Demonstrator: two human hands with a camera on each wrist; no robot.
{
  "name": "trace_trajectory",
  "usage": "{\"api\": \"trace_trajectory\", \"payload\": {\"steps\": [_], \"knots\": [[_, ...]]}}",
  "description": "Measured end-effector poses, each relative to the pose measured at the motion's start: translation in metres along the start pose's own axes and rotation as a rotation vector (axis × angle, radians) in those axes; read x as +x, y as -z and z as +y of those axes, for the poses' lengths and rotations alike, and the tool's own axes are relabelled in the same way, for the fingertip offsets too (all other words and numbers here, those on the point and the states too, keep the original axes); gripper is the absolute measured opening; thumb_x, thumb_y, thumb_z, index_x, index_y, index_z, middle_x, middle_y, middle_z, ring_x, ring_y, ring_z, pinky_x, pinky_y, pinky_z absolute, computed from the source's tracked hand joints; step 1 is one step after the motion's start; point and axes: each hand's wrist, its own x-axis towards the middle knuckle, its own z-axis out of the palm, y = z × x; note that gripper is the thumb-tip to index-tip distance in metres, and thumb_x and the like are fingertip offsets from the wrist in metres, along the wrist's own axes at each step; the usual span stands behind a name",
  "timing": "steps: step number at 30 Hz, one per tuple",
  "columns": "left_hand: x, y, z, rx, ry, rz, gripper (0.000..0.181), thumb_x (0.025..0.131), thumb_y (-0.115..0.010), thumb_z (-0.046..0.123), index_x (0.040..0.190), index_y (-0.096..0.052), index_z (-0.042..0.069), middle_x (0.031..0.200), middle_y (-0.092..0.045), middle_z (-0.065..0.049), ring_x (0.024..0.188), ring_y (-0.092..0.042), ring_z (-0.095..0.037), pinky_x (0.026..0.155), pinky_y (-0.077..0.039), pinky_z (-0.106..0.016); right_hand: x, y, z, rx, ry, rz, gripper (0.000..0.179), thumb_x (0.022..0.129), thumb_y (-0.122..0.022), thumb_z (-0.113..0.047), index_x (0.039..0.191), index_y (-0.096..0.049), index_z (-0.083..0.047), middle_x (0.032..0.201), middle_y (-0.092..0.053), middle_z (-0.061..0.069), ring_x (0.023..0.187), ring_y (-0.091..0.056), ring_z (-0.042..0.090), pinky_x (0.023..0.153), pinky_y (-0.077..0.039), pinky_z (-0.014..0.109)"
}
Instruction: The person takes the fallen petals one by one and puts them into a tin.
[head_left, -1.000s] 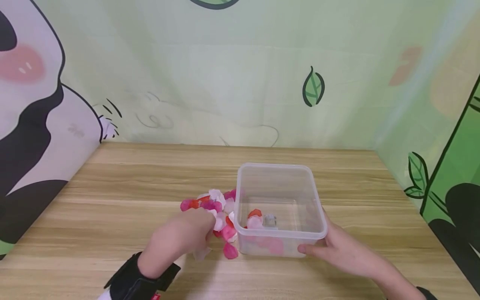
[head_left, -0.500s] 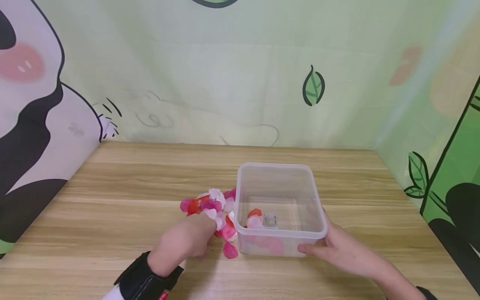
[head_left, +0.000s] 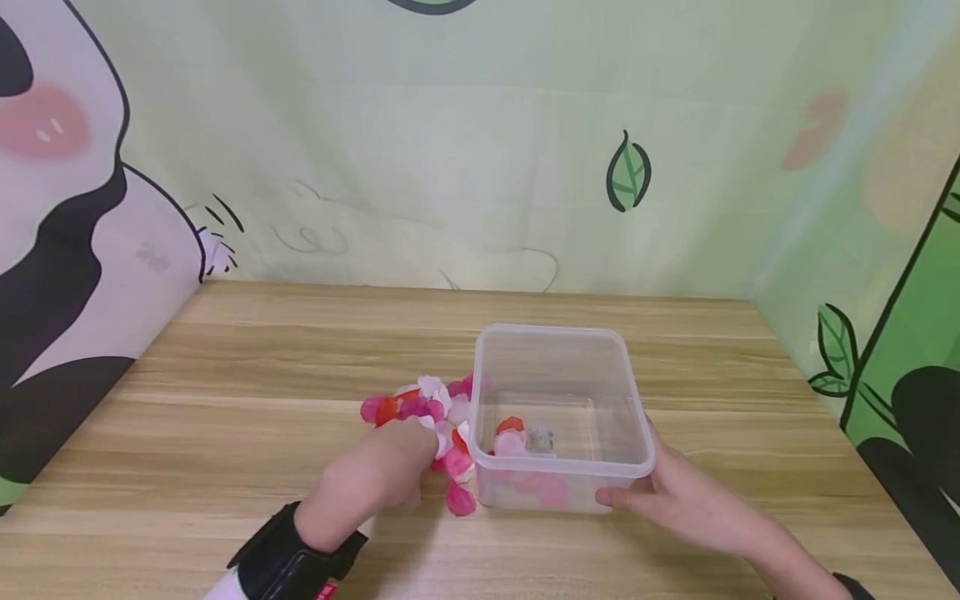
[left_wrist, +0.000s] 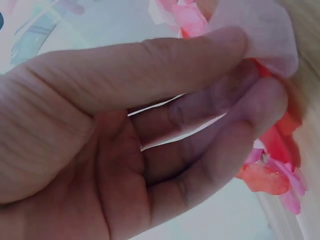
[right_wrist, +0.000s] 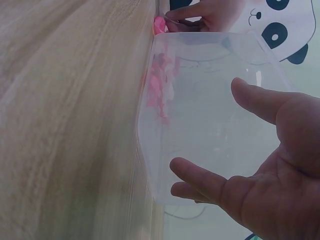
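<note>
My left hand (head_left: 378,467) is at the near-left edge of a loose pile of fake flower petals (head_left: 420,407), coloured pink, red, magenta and white. In the left wrist view, its thumb and fingertips pinch a pale, whitish petal (left_wrist: 274,37). To the right of the pile stands a clear plastic box (head_left: 562,469), open at the top. Some red and pink petals (head_left: 510,442) and a small pale item (head_left: 540,442) show at its left inside. My right hand (head_left: 686,500) rests against the box's right side, thumb on the front wall, fingers spread and fairly straight.
A single magenta petal (head_left: 461,500) lies in front of the pile, close to the box's lower left corner. The wooden table (head_left: 262,350) runs back to a printed cloth backdrop (head_left: 450,167) with pandas and leaves.
My left hand has drawn slightly right over the near edge of the pile. A pale petal below it has shifted with the fingers. My right hand and the box have stayed put.
</note>
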Motion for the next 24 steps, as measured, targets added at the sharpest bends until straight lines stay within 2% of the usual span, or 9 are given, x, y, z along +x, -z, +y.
{"api": "trace_trajectory", "payload": {"steps": [7, 14, 20, 24], "knots": [[-0.002, 0.009, -0.001, -0.049, -0.046, 0.048, 0.038, 0.077, -0.089, 0.007, 0.064, -0.053, 0.009, 0.062, -0.046, -0.001, 0.061, -0.044, -0.017, 0.063, -0.042, -0.032, 0.0, 0.0, 0.001, -0.009, 0.011, 0.0, 0.105, 0.095, -0.077, -0.022, 0.164, 0.002, -0.033, 0.141, -0.052, 0.023, 0.119, -0.06, 0.031, 0.092, -0.055, 0.038], [-0.004, 0.015, 0.0, -0.086, -0.053, 0.086, 0.041, 0.075, -0.093, 0.015, 0.063, -0.054, 0.012, 0.062, -0.05, -0.001, 0.062, -0.048, -0.017, 0.062, -0.045, -0.031, 0.001, 0.0, 0.0, 0.018, -0.005, -0.007, 0.108, 0.095, -0.077, -0.022, 0.164, 0.005, -0.036, 0.144, -0.047, 0.025, 0.121, -0.059, 0.034, 0.093, -0.055, 0.036], [-0.003, 0.019, -0.003, -0.144, -0.142, 0.196, 0.037, 0.081, -0.087, 0.007, 0.066, -0.054, 0.013, 0.057, -0.046, 0.002, 0.057, -0.044, -0.014, 0.055, -0.04, -0.025, 0.001, 0.0, 0.001, 0.005, -0.001, -0.003, 0.107, 0.095, -0.077, -0.022, 0.164, 0.004, -0.034, 0.143, -0.05, 0.025, 0.12, -0.06, 0.032, 0.091, -0.055, 0.036], [-0.001, 0.019, -0.007, -0.167, -0.21, 0.293, 0.03, 0.085, -0.075, -0.005, 0.068, -0.057, 0.012, 0.058, -0.044, 0.005, 0.058, -0.042, -0.013, 0.053, -0.038, -0.023, 0.001, 0.0, 0.002, -0.005, -0.001, 0.002, 0.108, 0.095, -0.077, -0.023, 0.164, 0.005, -0.034, 0.143, -0.05, 0.025, 0.119, -0.06, 0.033, 0.091, -0.056, 0.036]]}}
